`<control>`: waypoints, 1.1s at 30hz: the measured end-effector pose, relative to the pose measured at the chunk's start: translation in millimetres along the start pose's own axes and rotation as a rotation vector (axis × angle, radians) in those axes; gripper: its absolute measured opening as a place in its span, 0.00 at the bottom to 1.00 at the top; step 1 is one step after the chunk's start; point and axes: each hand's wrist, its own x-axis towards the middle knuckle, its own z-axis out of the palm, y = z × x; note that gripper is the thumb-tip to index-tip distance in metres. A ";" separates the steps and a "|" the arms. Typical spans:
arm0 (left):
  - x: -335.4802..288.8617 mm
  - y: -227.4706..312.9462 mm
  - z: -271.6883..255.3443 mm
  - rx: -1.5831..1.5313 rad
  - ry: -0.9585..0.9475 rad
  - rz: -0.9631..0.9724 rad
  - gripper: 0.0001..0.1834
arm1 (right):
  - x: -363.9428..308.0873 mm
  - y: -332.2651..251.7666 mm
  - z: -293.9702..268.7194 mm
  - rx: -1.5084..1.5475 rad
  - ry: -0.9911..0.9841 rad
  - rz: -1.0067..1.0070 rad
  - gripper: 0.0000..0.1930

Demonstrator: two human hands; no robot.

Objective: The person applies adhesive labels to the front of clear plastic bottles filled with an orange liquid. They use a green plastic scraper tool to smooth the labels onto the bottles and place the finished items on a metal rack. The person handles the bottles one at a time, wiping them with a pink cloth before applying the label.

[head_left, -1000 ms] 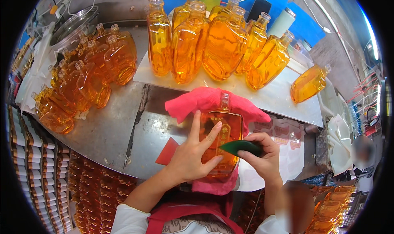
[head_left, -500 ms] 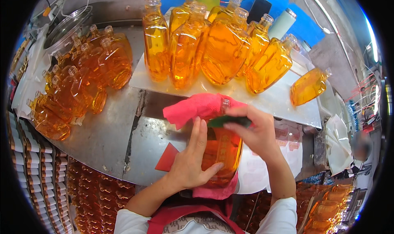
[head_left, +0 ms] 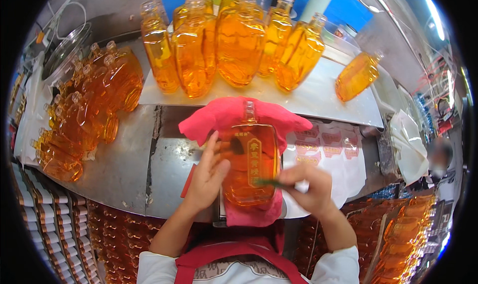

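My amber btl (head_left: 239, 184) lies flat btwn my two hands, neck pointing away from me, gold-printed face up, on a pink cloth (head_left: 211, 117) that shows beyond my fingertips & again at the btl's near end. L hand (head_left: 205, 179) is open, fingers extended, thumb apart, gripping nothing; it's right at the btl's L edge, can't tell if it's touching. R hand (head_left: 311, 184) is blurred but closed, thumb & fingers pinching a thin green tool (head_left: 270, 182); its tip is over the lower R part of the btl's face, contact unclear.

Just L of my L wrist: a red piece (head_left: 188, 182) on the metal table (head_left: 129, 159). Beyond & R of my R fingers: a white sheet (head_left: 328, 177) w/ pinkish labels. Well past both hands, a grp of standing btls (head_left: 241, 40), also amber.
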 end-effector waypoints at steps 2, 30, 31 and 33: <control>5.2 6.6 12.5 -0.136 0.034 -0.011 0.34 | 30.3 9.8 -4.6 -0.210 0.094 -0.170 0.13; 13.7 15.0 19.3 -0.343 0.100 -0.025 0.32 | -26.7 -17.5 12.0 -0.066 -0.222 -0.235 0.08; 14.6 15.0 18.7 -0.405 0.080 -0.055 0.32 | -36.9 -22.2 9.6 -0.016 -0.251 -0.187 0.09; 17.1 14.7 16.2 -0.528 0.022 -0.119 0.33 | -45.4 -24.8 -3.6 0.130 -0.211 0.068 0.10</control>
